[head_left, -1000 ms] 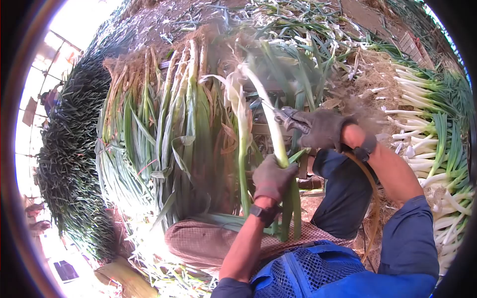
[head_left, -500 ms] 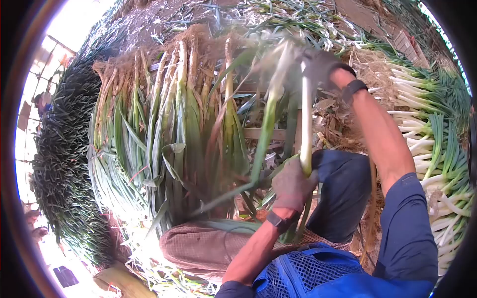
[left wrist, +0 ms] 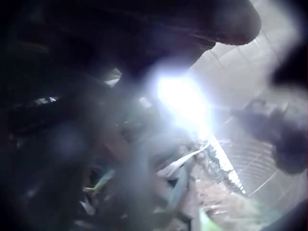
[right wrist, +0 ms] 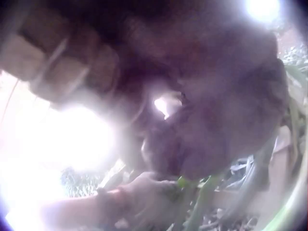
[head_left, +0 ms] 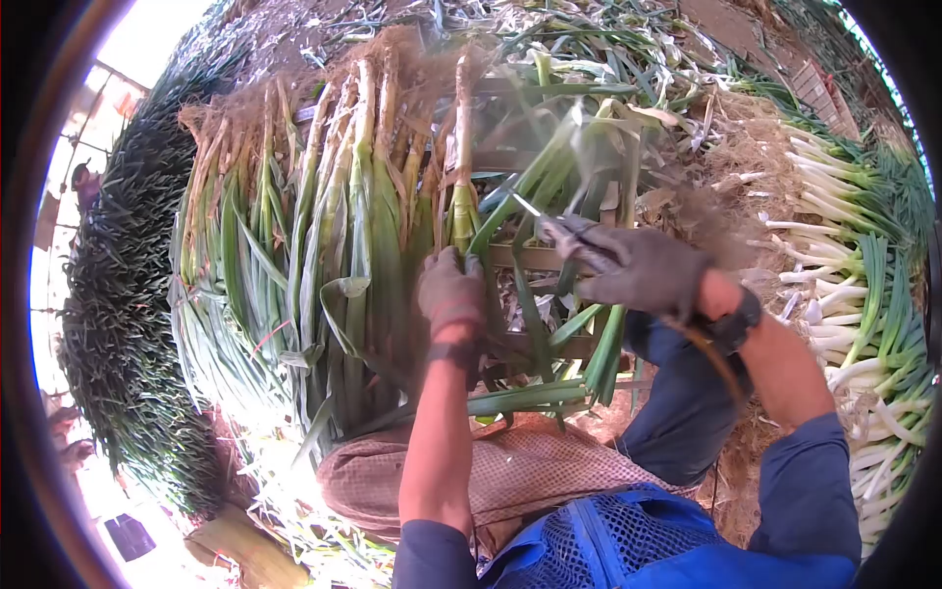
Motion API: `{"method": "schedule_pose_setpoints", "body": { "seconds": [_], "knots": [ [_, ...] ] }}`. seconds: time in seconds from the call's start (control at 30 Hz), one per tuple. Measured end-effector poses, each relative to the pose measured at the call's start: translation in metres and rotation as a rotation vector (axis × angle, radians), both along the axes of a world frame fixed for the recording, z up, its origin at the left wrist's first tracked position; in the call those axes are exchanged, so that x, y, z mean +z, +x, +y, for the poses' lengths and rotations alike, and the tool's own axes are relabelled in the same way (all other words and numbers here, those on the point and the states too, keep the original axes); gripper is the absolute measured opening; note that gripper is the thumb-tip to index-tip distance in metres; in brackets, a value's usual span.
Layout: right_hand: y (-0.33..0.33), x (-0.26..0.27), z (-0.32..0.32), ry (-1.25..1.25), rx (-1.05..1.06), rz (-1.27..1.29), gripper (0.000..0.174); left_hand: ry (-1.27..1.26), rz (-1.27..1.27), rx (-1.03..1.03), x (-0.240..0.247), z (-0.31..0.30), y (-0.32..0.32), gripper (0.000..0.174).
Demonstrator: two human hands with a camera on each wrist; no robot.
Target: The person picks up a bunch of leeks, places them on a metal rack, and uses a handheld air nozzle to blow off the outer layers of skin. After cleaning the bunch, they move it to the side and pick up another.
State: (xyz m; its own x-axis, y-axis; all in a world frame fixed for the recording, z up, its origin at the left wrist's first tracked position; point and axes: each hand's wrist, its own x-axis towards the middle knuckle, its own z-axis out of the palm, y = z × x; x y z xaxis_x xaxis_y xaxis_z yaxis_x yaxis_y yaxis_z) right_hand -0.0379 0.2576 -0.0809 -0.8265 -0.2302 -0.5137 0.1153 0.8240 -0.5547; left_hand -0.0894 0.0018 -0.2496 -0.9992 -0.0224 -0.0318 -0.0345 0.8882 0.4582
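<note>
My gloved left hand [head_left: 453, 294] grips a large unpeeled green onion [head_left: 463, 187] at the right end of a row of them, its fingers around the stalk where the leaves begin. My gloved right hand [head_left: 648, 270] holds an air blow gun [head_left: 579, 240], whose thin metal nozzle points up and left toward that stalk. A tan hose [head_left: 711, 353] trails below the right wrist. Stripped leaves [head_left: 549, 177] lie loose between the hands. In the right wrist view the glove [right wrist: 216, 106] fills much of the picture; the left wrist view is dark and blurred by glare.
The row of unpeeled green onions [head_left: 334, 216] lies to the left, roots away from me. White peeled ones [head_left: 824, 245] are stacked at the right. Cut leaves [head_left: 535, 398] lie by my lap. A dark green heap [head_left: 128, 324] stands far left, and peelings [head_left: 628, 59] cover the ground beyond.
The white peeled green onion has left my left hand, which has moved left to grip an unpeeled one. My right hand first rose toward the roots, then came back down.
</note>
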Motion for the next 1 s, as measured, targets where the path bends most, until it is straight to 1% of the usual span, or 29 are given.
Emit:
{"method": "schedule_pose_setpoints", "body": {
  "seconds": [0.07,0.1,0.13,0.17,0.2,0.23,0.3,0.33,0.43,0.47,0.5,0.53,0.57,0.6,0.63,0.67,0.7,0.8,0.87,0.9,0.93,0.97,1.0],
  "knots": [
    [-0.005,-0.011,-0.028,0.075,-0.02,0.028,0.082,0.084,-0.07,-0.085,-0.003,0.0,0.016,0.022],
    [-0.007,-0.017,-0.041,0.112,-0.026,0.041,0.08,0.078,-0.156,-0.179,-0.006,0.004,0.027,0.024],
    [-0.003,-0.026,-0.053,0.109,0.018,0.047,0.078,0.272,-0.22,-0.164,-0.015,0.01,0.045,0.018],
    [0.004,-0.037,-0.066,0.104,0.062,0.05,0.076,0.343,-0.326,-0.187,-0.011,0.011,0.063,0.016],
    [0.007,-0.048,-0.074,0.1,0.104,0.055,0.075,0.468,-0.357,-0.207,-0.023,0.013,0.079,0.018],
    [0.005,-0.062,-0.078,0.093,0.067,0.107,0.072,0.593,-0.388,-0.23,-0.033,0.014,0.087,0.019],
    [0.003,-0.085,-0.083,0.084,-0.005,0.208,0.068,0.793,-0.48,-0.1,-0.016,0.017,0.082,0.022],
    [0.005,-0.088,-0.083,0.071,-0.018,0.199,0.067,0.893,-0.528,-0.032,-0.01,0.018,0.08,0.023],
    [0.006,-0.092,-0.086,0.028,-0.046,0.189,0.063,0.763,-0.191,0.023,-0.026,-0.005,0.049,0.025],
    [0.006,-0.077,-0.092,0.112,0.042,0.128,0.064,0.64,-0.145,0.067,-0.023,-0.011,0.039,0.027],
    [0.001,-0.078,-0.093,0.09,0.003,0.169,0.064,0.52,-0.097,0.109,-0.02,-0.016,0.028,0.028],
    [-0.008,-0.082,-0.092,0.067,-0.033,0.21,0.064,0.399,-0.071,0.09,-0.003,-0.019,0.02,0.032],
    [-0.019,-0.087,-0.091,0.044,-0.069,0.252,0.064,0.357,-0.042,0.093,-0.003,-0.02,0.012,0.033],
    [-0.033,-0.098,-0.089,0.075,-0.118,0.274,0.071,0.315,-0.013,0.095,-0.002,-0.02,0.004,0.034],
    [-0.049,-0.098,-0.087,0.11,-0.114,0.26,0.074,0.272,0.015,0.096,-0.002,-0.02,-0.002,0.036],
    [-0.067,-0.098,-0.085,0.147,-0.11,0.247,0.076,0.233,0.002,0.069,0.001,-0.019,-0.007,0.044],
    [-0.083,-0.097,-0.082,0.184,-0.105,0.235,0.078,0.168,-0.006,0.039,0.003,-0.017,-0.012,0.046],
    [-0.12,-0.115,-0.072,0.137,-0.098,0.529,0.079,-0.006,-0.017,-0.025,-0.002,-0.01,-0.025,0.054],
    [-0.149,-0.103,-0.071,0.199,-0.152,0.331,0.074,-0.093,-0.006,-0.037,-0.01,-0.003,-0.031,0.059],
    [-0.165,-0.096,-0.07,0.229,-0.178,0.232,0.072,-0.111,-0.058,-0.038,-0.012,-0.001,-0.035,0.063],
    [-0.184,-0.111,-0.064,0.171,-0.175,0.315,0.067,-0.129,-0.109,-0.039,-0.01,0.001,-0.04,0.067],
    [-0.204,-0.139,-0.057,0.113,-0.173,0.398,0.063,-0.147,-0.159,-0.04,-0.006,0.003,-0.045,0.071],
    [-0.217,-0.148,-0.053,0.097,-0.162,0.452,0.059,-0.125,-0.182,-0.038,-0.003,0.004,-0.049,0.071]
  ]
}}
